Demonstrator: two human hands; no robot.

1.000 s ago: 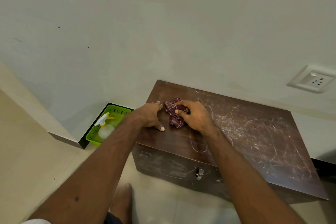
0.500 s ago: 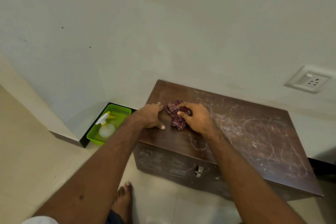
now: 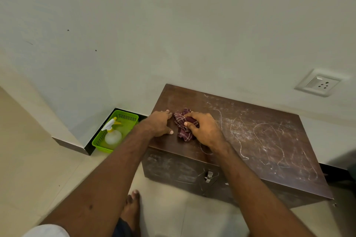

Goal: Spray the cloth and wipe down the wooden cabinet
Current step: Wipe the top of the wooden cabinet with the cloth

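A low dark wooden cabinet (image 3: 269, 140) stands against the wall, its top streaked with white marks on the right half. A crumpled maroon checked cloth (image 3: 183, 131) lies on the top's left part. My right hand (image 3: 204, 129) presses down on the cloth and grips it. My left hand (image 3: 159, 123) rests flat on the cabinet top just left of the cloth, fingers spread, holding nothing. A white spray bottle (image 3: 111, 132) lies in a green basket (image 3: 133, 119) on the floor to the cabinet's left.
A white wall socket (image 3: 318, 83) sits on the wall above the cabinet's right end. A metal latch (image 3: 208, 176) hangs on the cabinet front. My bare foot (image 3: 132, 209) stands on the tiled floor before the cabinet. A skirting corner juts out at left.
My right hand and the cloth have shifted slightly right and toward me on the cabinet top. My left hand stays put. The camera has tilted a little, and my foot has come into view.
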